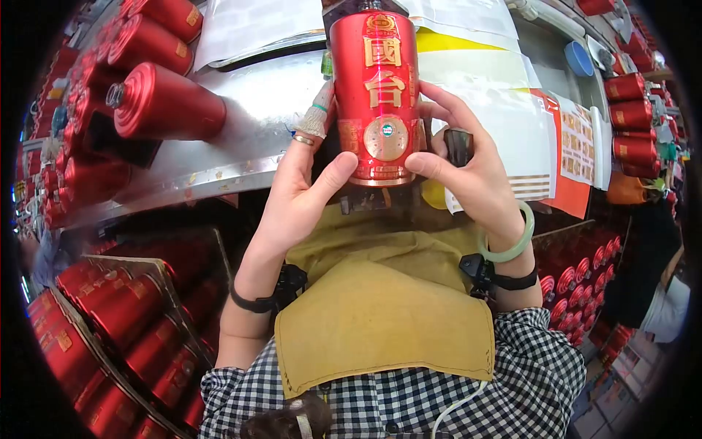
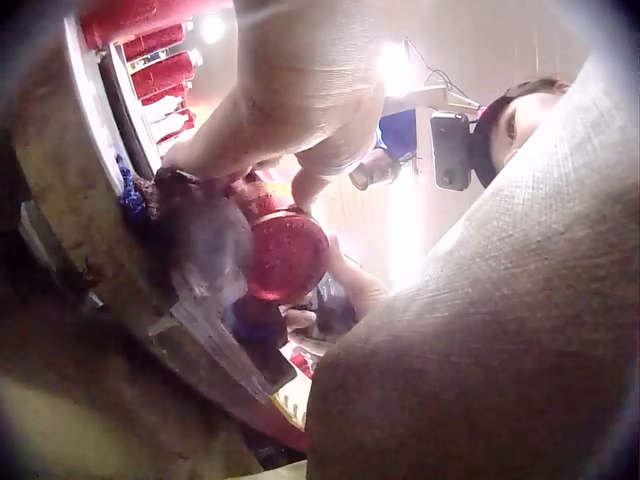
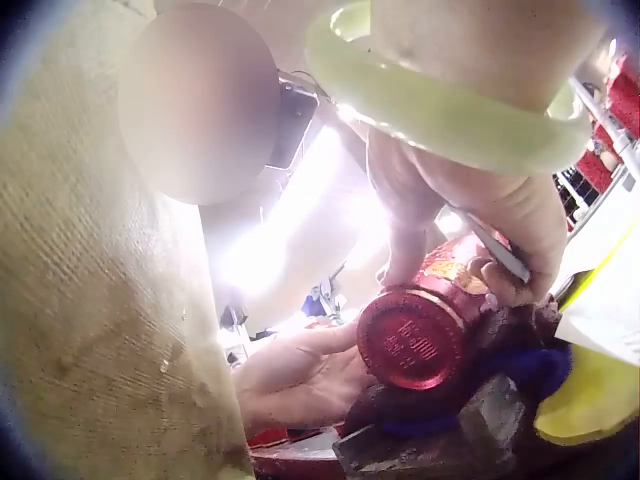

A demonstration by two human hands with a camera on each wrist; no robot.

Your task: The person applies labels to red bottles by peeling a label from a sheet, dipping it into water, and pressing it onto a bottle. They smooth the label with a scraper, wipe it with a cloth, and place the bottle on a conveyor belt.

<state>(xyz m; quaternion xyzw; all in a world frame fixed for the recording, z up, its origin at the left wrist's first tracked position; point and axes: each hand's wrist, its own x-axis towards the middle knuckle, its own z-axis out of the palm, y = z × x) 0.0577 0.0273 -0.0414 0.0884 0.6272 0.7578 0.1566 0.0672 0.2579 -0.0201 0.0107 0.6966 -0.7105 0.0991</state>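
A red bottle point(image 1: 373, 102) with gold lettering and a round gold emblem lies tilted between both hands, its base toward the body. My left hand point(image 1: 296, 186) grips its left side, thumb on the front near the base. A ring and a whitish finger wrap point(image 1: 313, 121) are on that hand. Opposite it, my right hand point(image 1: 468, 168) holds the right side, thumb also near the base. A dark object point(image 1: 459, 147) is tucked in the right fingers; a flat, thin edge point(image 3: 500, 245) shows there in the right wrist view. The bottle's round base point(image 3: 412, 340) carries raised markings.
More red bottles point(image 1: 172, 102) lie and stand at the left of the metal worktop point(image 1: 252, 95). White sheets point(image 1: 482, 110) and an orange-edged printed sheet point(image 1: 574, 146) are at the right. Boxes of red bottles point(image 1: 110, 300) flank the body, and a blue cup point(image 1: 578, 58) is at the far right.
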